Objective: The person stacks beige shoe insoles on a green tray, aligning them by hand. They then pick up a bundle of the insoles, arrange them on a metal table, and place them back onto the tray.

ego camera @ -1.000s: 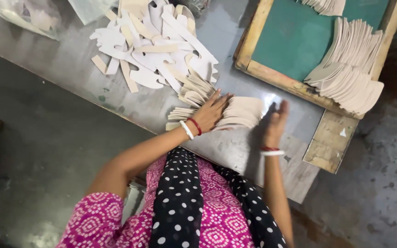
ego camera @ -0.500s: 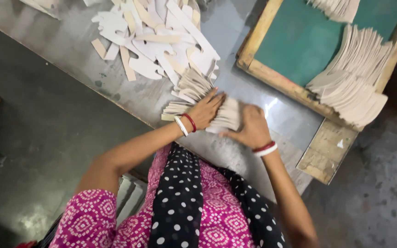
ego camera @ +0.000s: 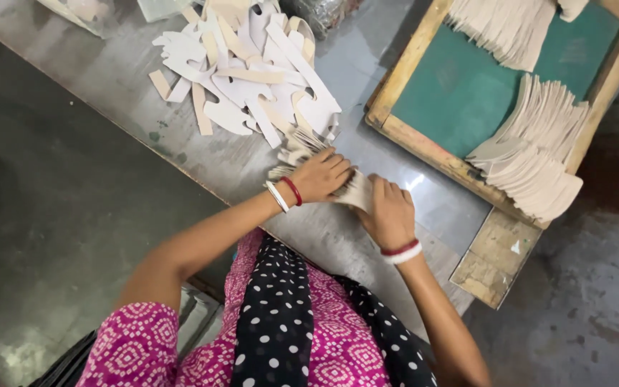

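Your two hands meet on a fanned stack of cream card cut-outs [ego camera: 302, 147] lying on the grey metal table [ego camera: 109, 79], just in front of your body. Your left hand [ego camera: 322, 175] lies over the top of the stack, fingers curled down to pin it flat, while your right hand [ego camera: 388, 215] closes around the near end of it, which looks like a way of squaring the edges against each other. Both hands are clamped on the pieces, though how tightly the right one pinches is hard to tell, since its fingers hide the ends. The cut-outs are thin, pale and alike in shape, splayed like a deck of cards where they stick out past your left hand.

Just beyond the stack lies a loose heap of white offcuts [ego camera: 252, 79], tumbled without order. Further off, to the right of the stack, a wooden-framed green screen [ego camera: 460, 93] carries two more fanned rows of cut-outs [ego camera: 535, 154], laid overlapping.
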